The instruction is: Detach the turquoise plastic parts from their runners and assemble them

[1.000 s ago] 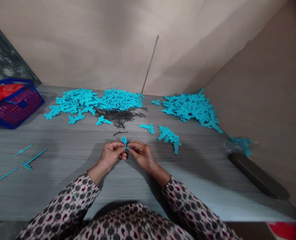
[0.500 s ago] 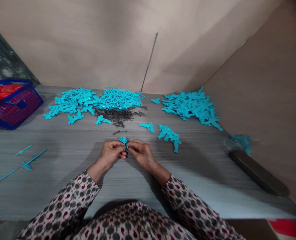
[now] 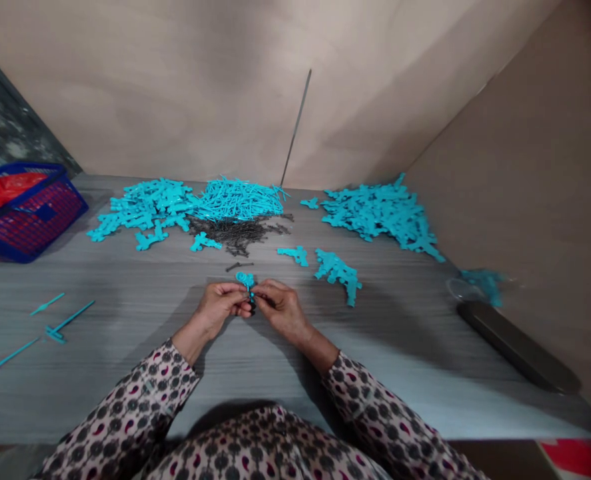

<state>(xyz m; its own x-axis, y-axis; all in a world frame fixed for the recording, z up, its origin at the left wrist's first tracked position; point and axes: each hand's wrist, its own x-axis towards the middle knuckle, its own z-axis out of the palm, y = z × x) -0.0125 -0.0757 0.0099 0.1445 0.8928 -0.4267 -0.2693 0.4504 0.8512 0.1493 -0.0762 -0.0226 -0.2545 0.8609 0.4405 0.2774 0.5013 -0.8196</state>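
A small turquoise plastic piece (image 3: 245, 279) is pinched between my two hands at the middle of the table, its rounded end pointing away from me. My left hand (image 3: 224, 307) is closed on it from the left, thumb against the fingers. From the right, the closed fingertips of my right hand (image 3: 281, 305) grip its lower part. What lies between the fingertips is mostly hidden. Just beyond the hands are a few thin dark pieces (image 3: 239, 266), and a gun-shaped turquoise piece (image 3: 294, 255) lies to their right, near a cluster of similar pieces (image 3: 338, 270).
Along the back stand heaps of flat turquoise pieces (image 3: 150, 205), thin turquoise sticks (image 3: 240, 200), dark slender parts (image 3: 230, 231) and more turquoise pieces (image 3: 380, 213). A blue basket (image 3: 35, 223) with a red bag is left. Loose sticks (image 3: 12, 355) lie nearer; a dark long case (image 3: 518, 347) is right.
The turquoise piece has turned slightly in my fingers, showing more of its rounded end. Both hands stay nearly in place, and the view has shifted a little.
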